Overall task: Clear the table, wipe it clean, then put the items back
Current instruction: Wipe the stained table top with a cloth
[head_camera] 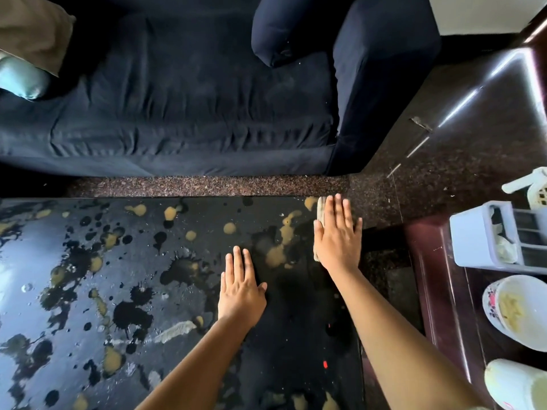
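- Table (148, 291): flat, glossy dark top with a straight far edge, covered in black and tan blotches with splashed outlines. Whether these are pattern or spill cannot be told. Its left and near sides are cut off by the frame.
- Cloth (321, 209): pale, coarse-looking fabric at the table's far right corner. It is mostly hidden under a palm, and only strips show at the hand's left side.
- Right hand (337, 236): lies flat on the cloth, fingers straight and slightly spread, pressing down without curling round it.
- Left hand (241, 287): lies flat on the bare table top, nearer than and left of the cloth, fingers straight and close together, holding nothing.
- Sofa (177, 99): beyond the table's far edge, soft dark navy upholstery, creased. A matching dark cushion (281, 31) leans by its arm. A tan cushion (32, 28) and a shiny teal one (20, 78) are cut off at the left.
- Floor (207, 186): speckled, polished stone showing between table and sofa.
- Side table (429, 291): right of the table, glossy reddish-brown wood, partly out of frame.
- Plastic box (470, 241): on the side table, white and slotted, holding crumpled pale material that cannot be made out.
- Bowl (515, 309): nearer on the side table, round with a flowered rim and yellowish residue inside.
- Cup (515, 383): nearest on the side table, pale and cut off, contents unclear.
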`<state>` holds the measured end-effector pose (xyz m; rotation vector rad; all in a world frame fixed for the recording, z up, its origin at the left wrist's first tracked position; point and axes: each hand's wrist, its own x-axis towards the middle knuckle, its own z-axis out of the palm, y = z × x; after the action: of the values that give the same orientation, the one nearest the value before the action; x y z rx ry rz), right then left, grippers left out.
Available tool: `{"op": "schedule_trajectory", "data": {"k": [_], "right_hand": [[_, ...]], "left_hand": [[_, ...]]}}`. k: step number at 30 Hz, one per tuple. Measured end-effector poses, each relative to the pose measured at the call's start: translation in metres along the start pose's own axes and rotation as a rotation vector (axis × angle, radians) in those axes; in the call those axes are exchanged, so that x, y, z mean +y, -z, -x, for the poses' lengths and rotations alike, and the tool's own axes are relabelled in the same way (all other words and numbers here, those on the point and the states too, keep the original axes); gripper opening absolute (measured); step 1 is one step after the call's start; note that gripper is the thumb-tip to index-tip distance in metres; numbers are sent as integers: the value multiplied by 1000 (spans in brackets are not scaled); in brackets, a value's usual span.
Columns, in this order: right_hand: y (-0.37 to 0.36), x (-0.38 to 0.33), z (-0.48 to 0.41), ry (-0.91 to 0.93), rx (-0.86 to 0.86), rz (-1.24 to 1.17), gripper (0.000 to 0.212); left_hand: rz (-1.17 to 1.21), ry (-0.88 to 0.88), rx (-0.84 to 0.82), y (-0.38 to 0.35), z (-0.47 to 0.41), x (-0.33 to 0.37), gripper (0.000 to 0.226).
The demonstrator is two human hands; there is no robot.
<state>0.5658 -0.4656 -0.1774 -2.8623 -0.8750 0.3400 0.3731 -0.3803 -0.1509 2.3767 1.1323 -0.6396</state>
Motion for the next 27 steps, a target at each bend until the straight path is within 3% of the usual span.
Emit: {"op": "schedule_trajectory", "data": {"k": [3,8,10,13,15,20,22,25,27], "right_hand": [[-5,-24,-19,-23,3,-19,62],[-4,8,16,445,-67,70,61],[-2,19,6,335,-48,48,60],[-3,-6,-24,20,26,3,59],[-5,-29,-35,5,10,-7,60],[-4,1,-1,537,-33,61,59],[-3,22,-2,433,-18,29,59],[-3,7,-30,71,41,-27,58],[-2,-17,-48,9,15,-27,57]], "left_hand": [[-22,-9,-18,-3,-2,-4,75],[-30,-10,-84,0,-3,-4,75],[-43,-2,-113,2,-5,-4,75],[-55,7,-151,3,-8,-4,75],[-52,18,-195,4,-11,-5,76],[-55,55,-283,9,-16,-3,76],[-60,59,-301,10,-16,-2,76],[-50,49,-293,8,-16,-4,76],[-38,43,-286,7,-16,-6,76]]}}
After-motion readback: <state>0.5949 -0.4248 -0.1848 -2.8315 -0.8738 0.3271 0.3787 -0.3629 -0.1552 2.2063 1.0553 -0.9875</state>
